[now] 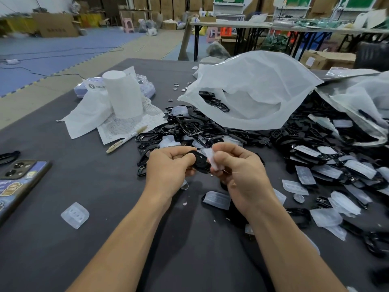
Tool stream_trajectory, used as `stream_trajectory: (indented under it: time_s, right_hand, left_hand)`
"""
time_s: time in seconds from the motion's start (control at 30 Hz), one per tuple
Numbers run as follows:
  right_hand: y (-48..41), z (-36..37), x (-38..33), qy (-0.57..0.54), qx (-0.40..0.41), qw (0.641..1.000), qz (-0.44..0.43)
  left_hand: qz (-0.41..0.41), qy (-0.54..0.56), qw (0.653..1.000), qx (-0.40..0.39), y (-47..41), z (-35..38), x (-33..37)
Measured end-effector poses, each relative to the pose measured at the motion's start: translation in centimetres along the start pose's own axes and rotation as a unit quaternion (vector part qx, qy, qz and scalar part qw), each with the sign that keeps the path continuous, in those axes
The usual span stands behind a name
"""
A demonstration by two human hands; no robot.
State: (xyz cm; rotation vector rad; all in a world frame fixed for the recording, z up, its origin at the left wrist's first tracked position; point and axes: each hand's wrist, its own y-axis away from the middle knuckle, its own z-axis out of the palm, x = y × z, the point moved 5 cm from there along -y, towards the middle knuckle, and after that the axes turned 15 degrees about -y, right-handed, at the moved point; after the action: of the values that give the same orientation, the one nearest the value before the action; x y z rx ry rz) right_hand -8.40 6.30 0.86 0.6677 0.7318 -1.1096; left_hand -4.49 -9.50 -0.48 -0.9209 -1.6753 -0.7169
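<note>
While the left hand [168, 165] curls round a small black shell [201, 164] and the right hand [237, 171] pinches a translucent button pad [213, 160] against the shell's near end, both pieces are held just above the dark surface [84, 239], in front of the heap of black parts [189, 127]. The likeliest slip, as I judge it, is the soft pad going in skewed or back to front. It looks floppy, the right thumb partly hides it, and the openings it must meet in the shell cannot be made out here. Pressing too hard on one corner could buckle it, or pop the shell out of the left fingers. Should either piece drop, it would land among the spare pads [217, 200] lying under the wrists and be easily mixed up with them. A round metal disc [299, 198] near the right forearm could also be knocked away.
</note>
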Motion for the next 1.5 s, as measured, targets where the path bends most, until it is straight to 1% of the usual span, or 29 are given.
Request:
stream_trajectory:
  time_s: [0.1, 0.3, 0.4, 0.47, 0.57, 0.63, 0.73, 0.97, 1.2, 1.5]
  right_hand:
    - [0.3, 0.1, -0.3, 0.049, -0.02, 0.998, -0.02]
    - [0.4, 0.2, -0.7, 0.147, -0.02, 0.985, -0.087]
    - [0.4, 0.4, -0.6, 0.223, -0.022, 0.967, -0.117]
    - [0.6, 0.5, -0.4, 0.273, -0.022, 0.951, -0.141]
    - [0.8, 0.5, -0.9, 0.329, 0.005, 0.925, -0.19]
    - [0.7, 0.3, -1.2, 0.325, 0.017, 0.923, -0.205]
    - [0.6, 0.2, -1.4, 0.322, 0.017, 0.924, -0.206]
    - [0.1, 0.0, -1.3, 0.316, -0.003, 0.93, -0.189]
    - [0.4, -0.1, -1.7, 0.353, 0.0, 0.906, -0.234]
    - [0.5, 0.0, -2.1, 0.41, 0.006, 0.879, -0.244]
  left_hand:
    - [0.009, -0.006, 1.0, -0.012, 0.1, 0.0, 0.1]
    - [0.013, -0.014, 0.999, -0.029, 0.4, 0.2, 0.2]
    - [0.017, -0.013, 0.999, -0.046, 0.5, 0.5, 0.1]
    - [0.015, 0.01, 0.997, -0.074, 0.8, 0.9, 0.2]
    - [-0.006, 0.05, 0.99, -0.13, 1.2, 1.6, 0.4]
    - [-0.022, 0.079, 0.984, -0.155, 1.3, 1.8, 0.5]
    - [-0.031, 0.112, 0.978, -0.173, 1.3, 1.7, 0.6]
    - [-0.032, 0.119, 0.978, -0.168, 1.2, 1.5, 0.6]
    - [-0.026, 0.093, 0.98, -0.173, 1.3, 1.5, 0.6]
    - [-0.011, 0.076, 0.978, -0.192, 1.8, 1.7, 1.0]
